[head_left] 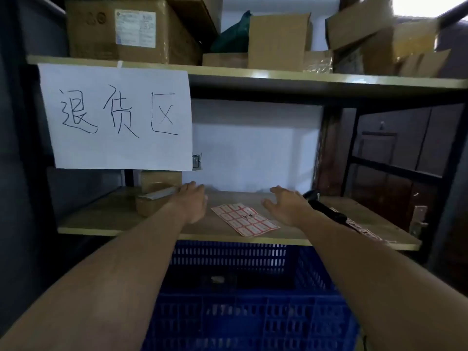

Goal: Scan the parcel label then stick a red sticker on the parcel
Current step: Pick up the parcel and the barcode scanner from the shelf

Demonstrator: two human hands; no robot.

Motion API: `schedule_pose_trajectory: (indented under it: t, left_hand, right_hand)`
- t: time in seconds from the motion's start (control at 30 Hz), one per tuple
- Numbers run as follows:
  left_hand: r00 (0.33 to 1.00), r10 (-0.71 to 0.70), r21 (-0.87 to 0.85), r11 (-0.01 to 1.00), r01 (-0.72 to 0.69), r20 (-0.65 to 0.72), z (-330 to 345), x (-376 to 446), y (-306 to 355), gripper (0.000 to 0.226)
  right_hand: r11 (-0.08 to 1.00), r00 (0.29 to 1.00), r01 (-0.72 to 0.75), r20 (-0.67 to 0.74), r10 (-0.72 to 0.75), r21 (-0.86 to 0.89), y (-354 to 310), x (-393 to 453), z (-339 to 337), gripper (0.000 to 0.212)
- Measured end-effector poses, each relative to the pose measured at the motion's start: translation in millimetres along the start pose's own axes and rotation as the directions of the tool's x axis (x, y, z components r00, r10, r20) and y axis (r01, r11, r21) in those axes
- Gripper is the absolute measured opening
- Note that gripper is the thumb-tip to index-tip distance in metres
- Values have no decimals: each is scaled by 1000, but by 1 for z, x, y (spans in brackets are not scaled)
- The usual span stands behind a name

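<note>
A sheet of red stickers (245, 219) lies flat on the wooden shelf (121, 224) between my two hands. My left hand (193, 202) hovers over the shelf, fingers apart and holding nothing, just right of two stacked brown parcels (157, 191), the lower one with a white label on top. My right hand (286, 206) is spread and empty to the right of the sheet. Partly hidden behind my right wrist, a black handheld scanner (326, 209) lies on the shelf.
A white handwritten paper sign (116, 115) hangs from the upper shelf, covering part of the opening. Several cardboard boxes (131, 31) fill the top shelf. A blue plastic crate (240, 295) stands below the shelf edge. More sticker strips (367, 230) lie at the right.
</note>
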State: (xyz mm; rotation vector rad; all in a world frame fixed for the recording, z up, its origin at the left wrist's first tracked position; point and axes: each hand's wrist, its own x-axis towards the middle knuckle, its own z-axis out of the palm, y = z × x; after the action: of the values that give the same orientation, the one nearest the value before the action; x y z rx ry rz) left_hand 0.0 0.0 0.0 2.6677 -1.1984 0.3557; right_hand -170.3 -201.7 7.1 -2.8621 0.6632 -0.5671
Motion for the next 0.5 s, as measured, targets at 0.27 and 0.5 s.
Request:
schedule_pose_trajectory:
  t: [0.27,0.5]
  left_hand:
    - [993,-108,113,987,113,-52,23,18,-107,81]
    - [979,-186,-103,979,177,-88,42,28,-133,83]
  right_hand:
    - [993,996,-78,42,75,86,-21,44,44,59]
    - [985,979,-166,129,161,34,-16,64,81,36]
